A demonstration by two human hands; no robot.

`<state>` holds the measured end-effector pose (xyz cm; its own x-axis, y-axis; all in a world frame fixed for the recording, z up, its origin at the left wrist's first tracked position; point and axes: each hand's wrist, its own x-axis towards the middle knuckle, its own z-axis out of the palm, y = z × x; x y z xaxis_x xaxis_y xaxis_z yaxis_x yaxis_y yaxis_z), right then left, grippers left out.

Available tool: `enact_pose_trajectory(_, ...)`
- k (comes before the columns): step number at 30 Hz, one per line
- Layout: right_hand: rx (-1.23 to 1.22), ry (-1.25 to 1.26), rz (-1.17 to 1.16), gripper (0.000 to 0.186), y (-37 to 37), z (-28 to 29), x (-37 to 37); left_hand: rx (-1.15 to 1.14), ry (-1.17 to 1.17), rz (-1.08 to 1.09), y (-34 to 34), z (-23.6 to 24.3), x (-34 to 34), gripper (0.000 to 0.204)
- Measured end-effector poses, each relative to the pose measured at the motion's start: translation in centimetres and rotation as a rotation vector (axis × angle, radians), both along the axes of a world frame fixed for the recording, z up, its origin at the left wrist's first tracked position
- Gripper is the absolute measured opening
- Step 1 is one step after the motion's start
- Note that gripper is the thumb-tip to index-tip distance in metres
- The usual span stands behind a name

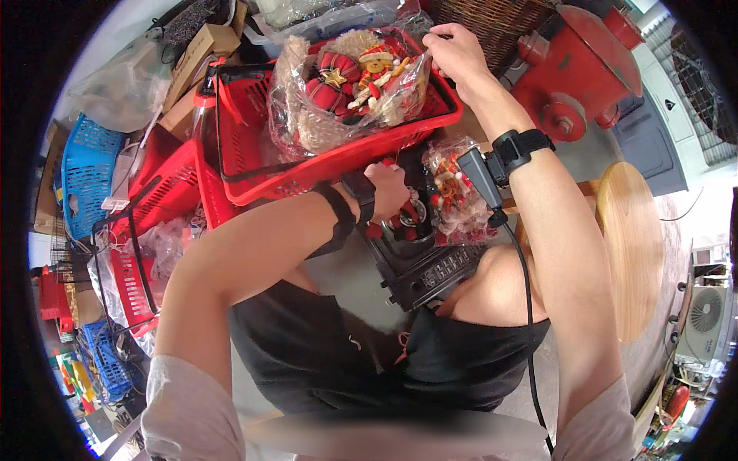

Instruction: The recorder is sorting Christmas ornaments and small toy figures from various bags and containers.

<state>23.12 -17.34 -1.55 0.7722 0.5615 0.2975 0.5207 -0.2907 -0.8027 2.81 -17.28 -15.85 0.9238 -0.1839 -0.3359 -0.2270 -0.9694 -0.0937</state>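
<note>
A clear plastic bag (323, 127) of plush Christmas ornaments lies in a red shopping basket (338, 173). A teddy bear (377, 65) in a festive hat and a red plaid bow (332, 83) show through it. At the bag's upper right edge, my right hand (461, 58) is closed, pinching the plastic. My left hand (388, 188) is closed just below the basket's near rim, above a black crate (430, 273). A bit of red shows at its fingertips; what it holds is mostly hidden. Red and black ornaments (411, 219) lie directly beneath it.
Another clear bag (457, 192) with a teddy ornament lies right of my left hand. More red baskets (165, 180) and a blue basket (88, 177) crowd the left. A round wooden stool (634, 253) and a red metal machine (576, 69) stand right. A black cable (529, 307) runs along my right arm.
</note>
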Motion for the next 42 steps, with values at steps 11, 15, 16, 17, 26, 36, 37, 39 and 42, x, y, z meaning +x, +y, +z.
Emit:
enact_pose_trajectory(11, 0.003, 0.024, 0.0, 0.039, 0.0, 0.3, -0.6, -0.317, -0.148, 0.079, 0.0, 0.6, 1.0, 0.034)
enact_pose_trajectory(15, -0.003, 0.031, 0.0, 0.04, -0.3, 0.4, -0.4, -0.241, -0.089, -0.027, -1.8, 3.2, 0.0, 0.036)
enact_pose_trajectory(16, -0.004, 0.033, 0.001, 0.04, -0.3, 0.5, -0.4, -0.094, 0.04, -0.063, -2.4, 4.1, 0.0, 0.038)
enact_pose_trajectory(17, -0.006, 0.034, 0.0, 0.04, -0.4, 0.6, -0.4, -0.094, 0.039, -0.064, -2.9, 3.3, 0.2, 0.038)
enact_pose_trajectory(26, 0.014, 0.036, -0.009, 0.04, -0.3, 0.5, -0.7, -0.037, -0.012, -0.084, -3.0, -2.9, 0.7, 0.019)
enact_pose_trajectory(36, -0.021, 0.226, 0.234, 0.048, -2.8, 2.7, 0.0, -0.098, 0.052, -0.154, -2.9, -2.8, 0.8, 0.022)
enact_pose_trajectory(37, -0.017, 0.231, 0.237, 0.048, -2.7, 2.7, -0.1, -0.101, 0.013, -0.158, -2.9, -2.7, 0.7, 0.023)
enact_pose_trajectory(39, -0.029, 0.232, 0.232, 0.048, -3.2, 2.7, 0.4, -0.067, 0.06, -0.17, -3.8, 1.2, 1.9, 0.024)
enact_pose_trajectory(42, -0.038, 0.236, 0.241, 0.048, -2.9, 2.8, 0.0, -0.12, -0.023, -0.052, -3.7, 2.4, 2.0, 0.027)
